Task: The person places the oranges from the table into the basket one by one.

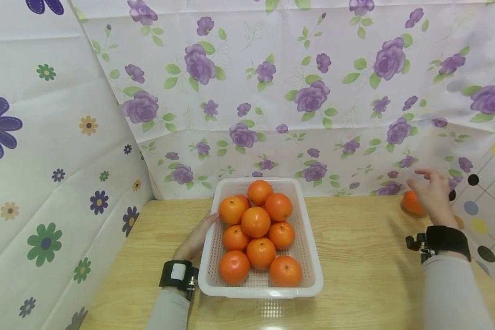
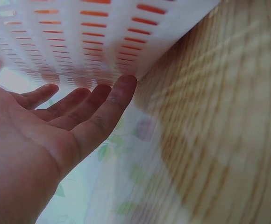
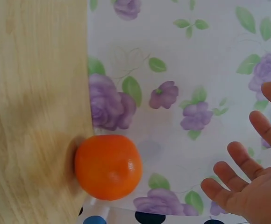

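Observation:
A white perforated basket [image 1: 311,270] stands mid-table, filled with several oranges [image 1: 255,222]. My left hand [image 1: 198,238] lies flat against the basket's left wall, fingers [image 2: 112,100] straight and touching the slotted plastic [image 2: 79,42]. At the far right a single orange [image 1: 410,202] sits on the table against the floral backdrop, seen also in the right wrist view as an orange [image 3: 108,166]. My right hand [image 1: 432,192] hovers just over and beside it, fingers [image 3: 240,158] spread and holding nothing.
The wooden table [image 1: 362,256] is walled in by floral cloth at the back [image 1: 313,91], a flower-print panel on the left [image 1: 45,160] and a dotted panel on the right [image 1: 490,192]. Bare wood lies between basket and lone orange.

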`<state>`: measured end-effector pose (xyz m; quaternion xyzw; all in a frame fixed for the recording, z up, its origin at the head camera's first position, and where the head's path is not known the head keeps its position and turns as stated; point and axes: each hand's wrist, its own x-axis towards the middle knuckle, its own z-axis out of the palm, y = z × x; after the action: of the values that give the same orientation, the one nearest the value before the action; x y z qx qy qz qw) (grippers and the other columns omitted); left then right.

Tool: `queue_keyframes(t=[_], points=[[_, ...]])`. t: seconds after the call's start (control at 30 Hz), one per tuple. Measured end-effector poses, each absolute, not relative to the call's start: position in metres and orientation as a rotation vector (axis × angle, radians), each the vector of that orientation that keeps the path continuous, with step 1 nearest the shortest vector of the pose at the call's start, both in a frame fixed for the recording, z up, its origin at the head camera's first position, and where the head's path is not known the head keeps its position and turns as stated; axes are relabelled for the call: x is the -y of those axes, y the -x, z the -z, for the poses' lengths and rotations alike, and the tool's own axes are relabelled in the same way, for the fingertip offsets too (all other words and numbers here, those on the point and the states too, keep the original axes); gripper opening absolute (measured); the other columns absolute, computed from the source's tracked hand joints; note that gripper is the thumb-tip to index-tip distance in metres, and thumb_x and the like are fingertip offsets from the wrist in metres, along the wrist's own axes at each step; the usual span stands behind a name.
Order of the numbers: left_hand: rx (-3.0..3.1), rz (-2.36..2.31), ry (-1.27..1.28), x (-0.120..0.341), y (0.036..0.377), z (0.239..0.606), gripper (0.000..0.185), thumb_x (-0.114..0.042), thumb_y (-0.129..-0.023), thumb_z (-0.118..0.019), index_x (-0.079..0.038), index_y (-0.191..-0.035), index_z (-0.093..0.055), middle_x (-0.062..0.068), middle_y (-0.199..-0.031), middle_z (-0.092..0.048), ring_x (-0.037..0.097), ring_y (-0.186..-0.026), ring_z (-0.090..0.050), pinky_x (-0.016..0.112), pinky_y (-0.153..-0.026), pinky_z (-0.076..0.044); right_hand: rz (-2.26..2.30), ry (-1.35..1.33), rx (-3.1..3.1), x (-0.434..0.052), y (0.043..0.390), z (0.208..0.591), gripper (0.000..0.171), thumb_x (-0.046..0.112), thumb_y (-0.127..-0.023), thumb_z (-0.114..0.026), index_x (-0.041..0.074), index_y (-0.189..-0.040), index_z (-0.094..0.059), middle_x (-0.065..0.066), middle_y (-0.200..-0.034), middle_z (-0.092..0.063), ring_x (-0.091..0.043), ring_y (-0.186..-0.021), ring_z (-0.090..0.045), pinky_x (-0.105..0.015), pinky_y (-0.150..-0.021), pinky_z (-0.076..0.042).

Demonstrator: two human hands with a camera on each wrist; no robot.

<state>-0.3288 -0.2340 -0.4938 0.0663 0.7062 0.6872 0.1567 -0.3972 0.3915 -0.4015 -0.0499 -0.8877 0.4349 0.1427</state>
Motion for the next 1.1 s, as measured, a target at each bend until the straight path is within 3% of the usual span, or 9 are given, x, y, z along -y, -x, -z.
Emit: queue_keyframes(t=[0.37, 0.6, 1.1], points=[[-2.024, -1.999, -0.187, 0.235, 0.330, 0.494, 0.066, -0.052, -0.110, -0.037, -0.026, -0.166, -0.015, 0.027, -0.156, -0.041, 0.041, -0.128, -0.056, 0.055, -0.097, -0.057, -1.142, 0.168, 2.656, -0.411, 0.417, 0.423, 0.065, 0.038, -0.108, -0.047, -0.009, -0.152, -0.037, -0.047, -0.154, -0.013, -0.069, -0.141, -0.006, -0.083, -0.106, -0.017], [-1.985, -2.000, -0.206, 0.235, 0.332, 0.496, 0.068, -0.053, -0.110, -0.037, -0.023, -0.165, -0.014, 0.029, -0.156, -0.040, 0.040, -0.128, -0.056, 0.054, -0.098, -0.056, -1.081, 0.158, 2.751, -0.431, 0.425, 0.433, 0.071, 0.041, -0.108, -0.045, -0.010, -0.155, -0.030, -0.049, -0.156, 0.000, -0.073, -0.139, -0.001, -0.087, -0.104, -0.013], [-1.982, -1.999, -0.229, 0.236, 0.333, 0.497, 0.071, -0.057, -0.108, -0.040, -0.028, -0.166, -0.012, 0.027, -0.157, -0.040, 0.041, -0.128, -0.057, 0.055, -0.096, -0.057, -0.752, 0.109, 2.882, -0.448, 0.442, 0.449, 0.069, 0.042, -0.108, -0.044, -0.009, -0.153, -0.033, -0.053, -0.149, -0.012, -0.077, -0.130, -0.016, -0.083, -0.100, -0.023]])
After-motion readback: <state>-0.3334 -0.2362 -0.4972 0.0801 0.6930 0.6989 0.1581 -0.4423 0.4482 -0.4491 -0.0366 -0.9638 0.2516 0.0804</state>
